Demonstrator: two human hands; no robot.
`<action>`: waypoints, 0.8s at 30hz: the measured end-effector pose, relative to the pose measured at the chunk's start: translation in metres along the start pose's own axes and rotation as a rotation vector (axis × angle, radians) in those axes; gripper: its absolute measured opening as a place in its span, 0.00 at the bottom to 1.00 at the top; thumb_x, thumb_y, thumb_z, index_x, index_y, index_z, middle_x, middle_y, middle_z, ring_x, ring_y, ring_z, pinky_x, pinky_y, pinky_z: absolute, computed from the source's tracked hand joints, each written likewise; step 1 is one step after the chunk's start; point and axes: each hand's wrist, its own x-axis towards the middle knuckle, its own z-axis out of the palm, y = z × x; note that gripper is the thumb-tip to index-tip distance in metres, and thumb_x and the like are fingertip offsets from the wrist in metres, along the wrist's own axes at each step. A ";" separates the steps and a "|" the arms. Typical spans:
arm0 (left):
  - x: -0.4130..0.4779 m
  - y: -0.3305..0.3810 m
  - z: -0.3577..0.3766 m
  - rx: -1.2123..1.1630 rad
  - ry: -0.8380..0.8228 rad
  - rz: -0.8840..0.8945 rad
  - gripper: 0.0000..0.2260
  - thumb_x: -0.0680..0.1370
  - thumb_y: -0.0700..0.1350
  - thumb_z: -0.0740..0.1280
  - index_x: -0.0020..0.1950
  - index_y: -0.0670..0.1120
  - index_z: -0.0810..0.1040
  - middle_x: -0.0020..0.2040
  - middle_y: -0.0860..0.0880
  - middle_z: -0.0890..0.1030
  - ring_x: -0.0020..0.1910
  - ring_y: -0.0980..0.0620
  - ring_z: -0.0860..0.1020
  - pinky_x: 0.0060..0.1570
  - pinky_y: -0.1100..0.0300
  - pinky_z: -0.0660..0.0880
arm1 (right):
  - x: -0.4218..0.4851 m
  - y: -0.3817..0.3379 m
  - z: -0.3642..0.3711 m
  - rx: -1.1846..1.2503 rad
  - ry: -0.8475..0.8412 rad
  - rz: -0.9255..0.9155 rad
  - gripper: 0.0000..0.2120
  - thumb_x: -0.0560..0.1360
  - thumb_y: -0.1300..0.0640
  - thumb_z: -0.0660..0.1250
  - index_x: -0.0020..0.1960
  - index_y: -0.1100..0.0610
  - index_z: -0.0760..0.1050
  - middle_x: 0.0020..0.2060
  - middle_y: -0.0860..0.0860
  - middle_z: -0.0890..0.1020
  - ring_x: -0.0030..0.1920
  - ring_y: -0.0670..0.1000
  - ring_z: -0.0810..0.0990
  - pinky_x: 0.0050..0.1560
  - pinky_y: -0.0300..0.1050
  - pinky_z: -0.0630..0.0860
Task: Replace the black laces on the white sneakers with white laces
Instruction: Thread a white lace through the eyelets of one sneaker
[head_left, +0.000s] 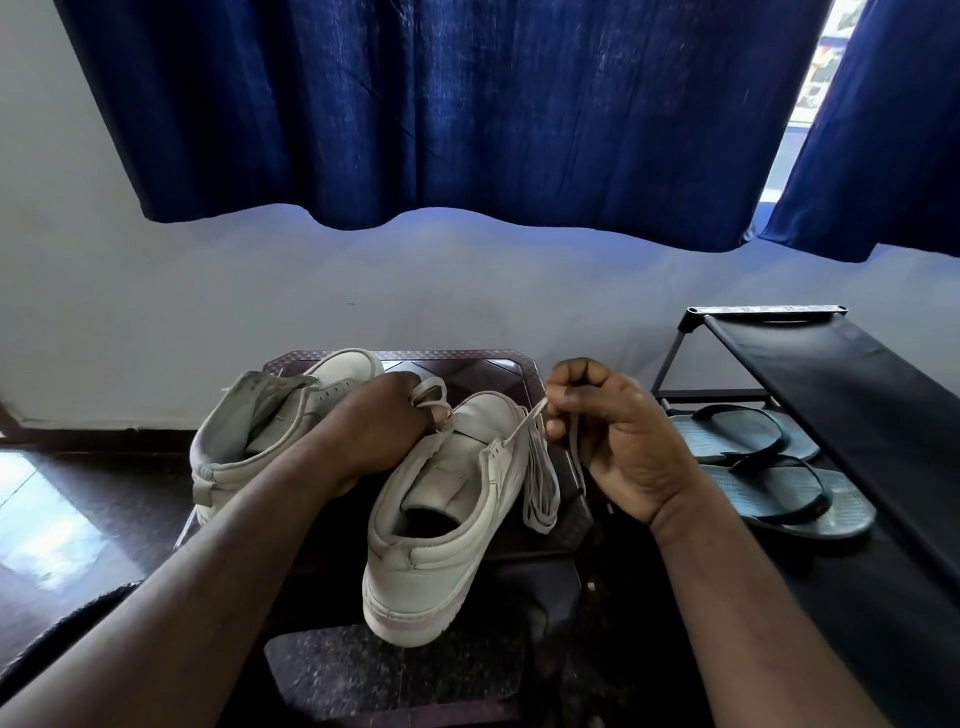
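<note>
Both hands hold the white lace (523, 425): the left hand (384, 423) grips a loop over the front of the nearer sneaker (441, 545), the right hand (621, 441) pinches a strand running from an eyelet. That shoe and the second sneaker (244, 441) stand on the dark surface (483, 366)

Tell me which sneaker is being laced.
The nearer sneaker, on the right: a white lace runs from its front eyelet to the right hand. The farther sneaker, left, shows no lace.
</note>
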 end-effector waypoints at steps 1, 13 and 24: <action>-0.001 0.001 0.000 0.013 0.011 0.006 0.14 0.80 0.45 0.69 0.36 0.47 0.72 0.34 0.53 0.76 0.37 0.52 0.73 0.39 0.56 0.68 | 0.000 -0.001 -0.001 0.044 -0.002 -0.004 0.04 0.69 0.64 0.70 0.43 0.57 0.79 0.35 0.53 0.78 0.33 0.50 0.74 0.38 0.41 0.73; 0.001 0.001 -0.006 0.124 -0.011 0.057 0.13 0.79 0.49 0.73 0.38 0.48 0.75 0.35 0.51 0.77 0.38 0.51 0.74 0.42 0.55 0.69 | -0.003 -0.016 -0.020 0.371 0.117 -0.288 0.07 0.76 0.58 0.64 0.46 0.52 0.80 0.38 0.47 0.80 0.29 0.46 0.72 0.30 0.38 0.61; -0.010 0.017 -0.006 0.381 0.092 0.097 0.13 0.80 0.48 0.70 0.37 0.52 0.73 0.38 0.51 0.76 0.46 0.46 0.76 0.39 0.55 0.63 | -0.006 0.022 0.033 -0.626 -0.110 0.008 0.20 0.65 0.39 0.80 0.48 0.52 0.82 0.36 0.42 0.81 0.36 0.43 0.75 0.40 0.39 0.73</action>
